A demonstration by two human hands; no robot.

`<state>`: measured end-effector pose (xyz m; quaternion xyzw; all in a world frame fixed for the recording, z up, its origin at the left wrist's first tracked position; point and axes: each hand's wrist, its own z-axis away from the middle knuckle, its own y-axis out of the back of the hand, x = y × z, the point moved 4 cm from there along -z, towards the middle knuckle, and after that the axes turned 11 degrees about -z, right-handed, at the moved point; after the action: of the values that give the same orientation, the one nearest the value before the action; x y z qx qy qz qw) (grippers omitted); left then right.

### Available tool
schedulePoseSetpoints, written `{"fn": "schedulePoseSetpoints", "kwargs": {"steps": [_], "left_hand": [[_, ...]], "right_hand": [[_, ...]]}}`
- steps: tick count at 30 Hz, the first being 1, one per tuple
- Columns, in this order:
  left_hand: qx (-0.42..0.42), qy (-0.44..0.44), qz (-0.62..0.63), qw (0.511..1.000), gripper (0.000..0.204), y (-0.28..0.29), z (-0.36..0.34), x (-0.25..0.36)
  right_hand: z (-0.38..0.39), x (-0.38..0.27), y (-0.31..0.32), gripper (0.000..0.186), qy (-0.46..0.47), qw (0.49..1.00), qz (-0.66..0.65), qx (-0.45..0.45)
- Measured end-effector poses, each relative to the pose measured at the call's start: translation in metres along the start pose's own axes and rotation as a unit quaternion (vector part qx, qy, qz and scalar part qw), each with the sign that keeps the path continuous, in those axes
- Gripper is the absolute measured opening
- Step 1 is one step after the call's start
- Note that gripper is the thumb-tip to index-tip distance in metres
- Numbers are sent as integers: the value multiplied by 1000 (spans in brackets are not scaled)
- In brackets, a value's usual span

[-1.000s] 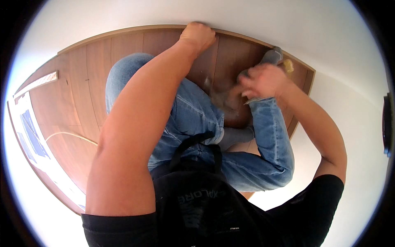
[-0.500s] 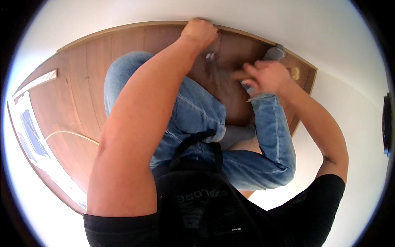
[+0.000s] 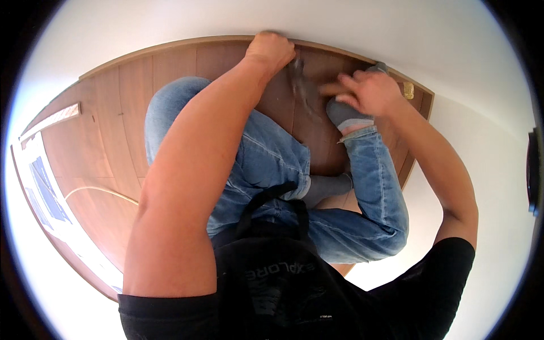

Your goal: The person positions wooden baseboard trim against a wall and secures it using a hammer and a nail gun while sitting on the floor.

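Observation:
My left hand (image 3: 268, 52) is closed at the wooden skirting strip (image 3: 328, 48) along the wall's foot, its fingertips hidden. My right hand (image 3: 375, 92) is closed round a blurred hammer (image 3: 330, 90), whose wooden handle has a yellowish end to the right. The smeared metal head is just below and right of my left hand, close to the strip. My gray-socked foot (image 3: 340, 112) lies under my right hand, near the wall.
My jeans-clad legs (image 3: 266, 147) are folded on the brown plank floor (image 3: 96, 136). A thin pale cord (image 3: 102, 190) curves at left, near a light strip (image 3: 62, 116) and a bright opening. A white wall (image 3: 470, 141) curves round behind and to the right, with a dark object (image 3: 531, 170) at the far right.
My right hand has moved upward and the smeared hammer head has swung up closer to my left hand. My left hand stays at the strip, shifting only slightly in view.

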<state>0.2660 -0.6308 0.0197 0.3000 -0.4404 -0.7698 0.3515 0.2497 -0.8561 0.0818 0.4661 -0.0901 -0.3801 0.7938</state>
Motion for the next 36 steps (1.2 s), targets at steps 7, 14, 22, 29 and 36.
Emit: {"fn": "schedulePoseSetpoints", "kwargs": {"steps": [7, 14, 22, 29, 36], "left_hand": [[-17, -3, -11, 1000, 19, -4, 1, 4], [-14, 7, 17, 1000, 19, -1, 2, 9], [-7, -8, 6, 1000, 20, -1, -1, 5], [-16, 10, 22, 1000, 20, -4, -3, 5], [-24, 15, 23, 999, 20, -5, -2, 2]], "right_hand": [[20, -54, -19, 51, 259, 965, -7, -48], [14, -4, -15, 53, 36, 999, 2, 18], [5, -12, -13, 54, 20, 1000, 7, 16], [2, -4, -14, 50, 24, 999, -30, 25], [7, -9, -4, 53, 55, 998, 7, -3]]}}
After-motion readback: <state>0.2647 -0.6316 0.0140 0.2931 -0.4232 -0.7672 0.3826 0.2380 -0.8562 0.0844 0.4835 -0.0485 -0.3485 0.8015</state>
